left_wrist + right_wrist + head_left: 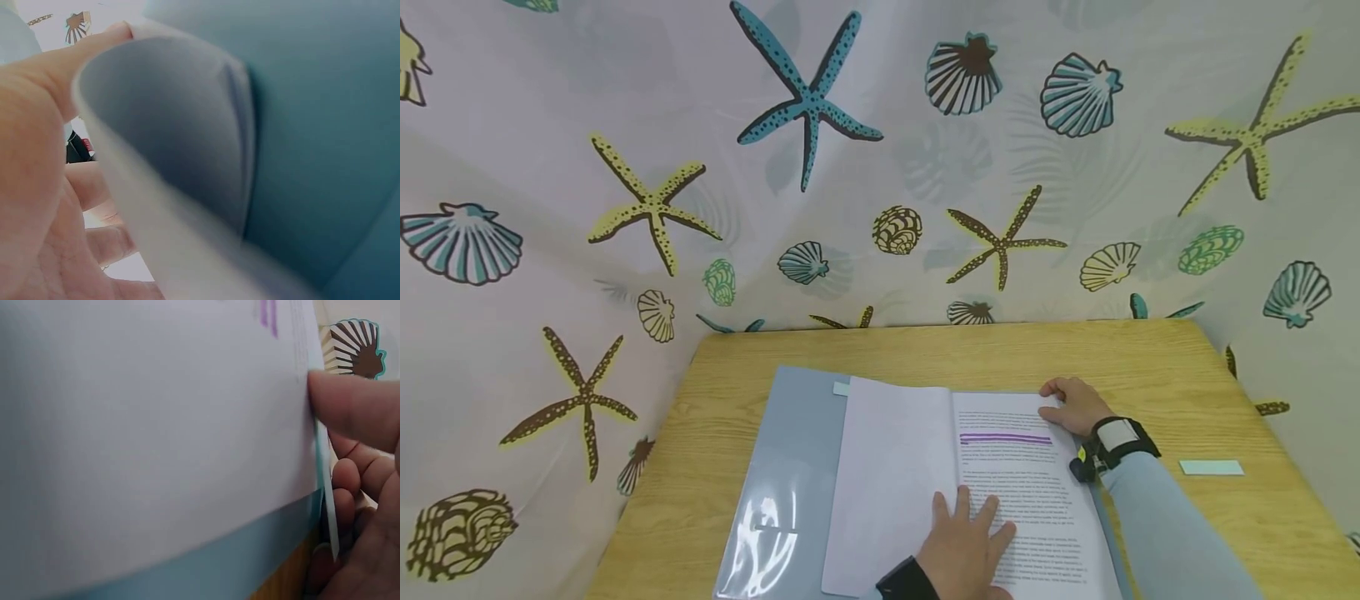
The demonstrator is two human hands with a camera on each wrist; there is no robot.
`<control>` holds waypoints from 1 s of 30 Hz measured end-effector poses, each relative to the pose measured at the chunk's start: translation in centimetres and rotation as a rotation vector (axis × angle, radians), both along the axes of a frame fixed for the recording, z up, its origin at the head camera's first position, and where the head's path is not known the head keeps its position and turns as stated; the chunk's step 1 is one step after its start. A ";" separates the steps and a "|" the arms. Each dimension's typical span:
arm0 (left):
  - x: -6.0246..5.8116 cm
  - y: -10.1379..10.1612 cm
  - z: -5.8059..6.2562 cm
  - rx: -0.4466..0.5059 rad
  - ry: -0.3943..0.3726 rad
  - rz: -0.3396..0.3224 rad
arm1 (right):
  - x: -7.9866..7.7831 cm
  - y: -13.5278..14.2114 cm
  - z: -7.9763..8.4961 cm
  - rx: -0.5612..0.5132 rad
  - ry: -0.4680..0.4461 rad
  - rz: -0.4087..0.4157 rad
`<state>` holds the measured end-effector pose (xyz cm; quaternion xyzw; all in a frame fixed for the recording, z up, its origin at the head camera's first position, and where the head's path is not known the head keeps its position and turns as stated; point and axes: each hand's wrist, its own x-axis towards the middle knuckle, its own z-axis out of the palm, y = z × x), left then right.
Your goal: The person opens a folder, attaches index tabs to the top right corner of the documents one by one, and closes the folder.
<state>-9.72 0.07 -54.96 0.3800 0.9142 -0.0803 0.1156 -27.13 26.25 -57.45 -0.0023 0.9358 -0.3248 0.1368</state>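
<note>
A blue-grey folder (775, 450) lies open on the table, holding printed pages. The right-hand page (1022, 500) carries typed text with purple lines across it near the top; the facing page (895, 483) is blank. My left hand (962, 542) rests with spread fingers low on the printed page, by the fold. In the left wrist view, curled paper (169, 112) stands close to the palm. At the top right corner my right hand (1075, 407) pinches the page edge, thumb (350, 406) on its face. A thin pale strip (331, 519) runs beside those fingers.
The wooden table (1150, 367) ends at a white cloth backdrop (880, 292) printed with shells and starfish. One pale green strip (1212, 467) lies right of my right forearm. Another pale tab (841, 389) shows at the top of the folder's left side.
</note>
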 end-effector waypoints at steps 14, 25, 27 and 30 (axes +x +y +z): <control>0.0 -0.1 0.0 0.008 0.012 0.001 | 0.3 -0.4 0.1 0.006 -0.004 -0.039; -0.1 -0.2 -0.2 0.027 0.006 -0.005 | -0.2 0.1 -0.4 0.004 0.004 0.003; -0.1 -0.2 -0.2 0.028 0.002 -0.008 | -0.1 -0.1 -0.3 0.021 0.032 -0.004; -0.1 -0.3 -0.1 0.028 -0.001 -0.011 | -0.1 -0.5 -0.4 0.062 0.084 -0.030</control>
